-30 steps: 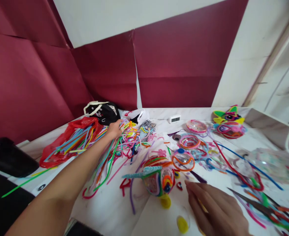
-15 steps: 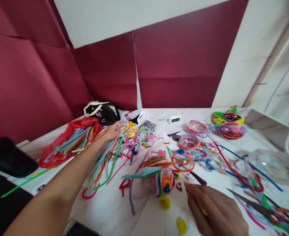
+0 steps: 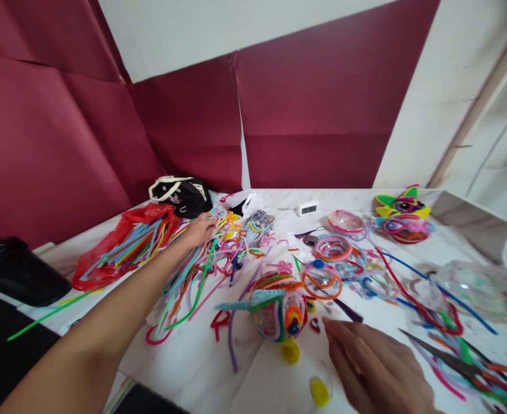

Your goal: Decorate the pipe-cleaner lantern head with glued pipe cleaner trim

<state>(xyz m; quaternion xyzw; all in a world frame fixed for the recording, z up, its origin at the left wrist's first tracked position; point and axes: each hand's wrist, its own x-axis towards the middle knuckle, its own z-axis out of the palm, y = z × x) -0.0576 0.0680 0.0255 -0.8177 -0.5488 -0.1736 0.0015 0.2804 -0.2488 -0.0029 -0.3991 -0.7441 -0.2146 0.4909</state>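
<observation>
My left hand reaches into the far end of a loose pile of colourful pipe cleaners. Its fingertips are lost among the strands, so its grip is unclear. At the lower right, my right hand rests near the white tabletop with its fingers pressed together; anything between them is hidden. Left of it stands a round clear form wrapped in striped pipe cleaners, with a light-blue spike and an orange and blue coil. A small red and blue pipe-cleaner loop and a yellow coiled disc lie between it and my right hand.
A red plastic bag of pipe cleaners and a black bag stand at left. Scissors and pliers-like tools lie at right. Behind are decorated clear rings, a small digital display and a finished-looking colourful figure.
My left hand has shifted slightly within the pipe-cleaner pile. My right hand stays almost still. The whole view has moved a little.
</observation>
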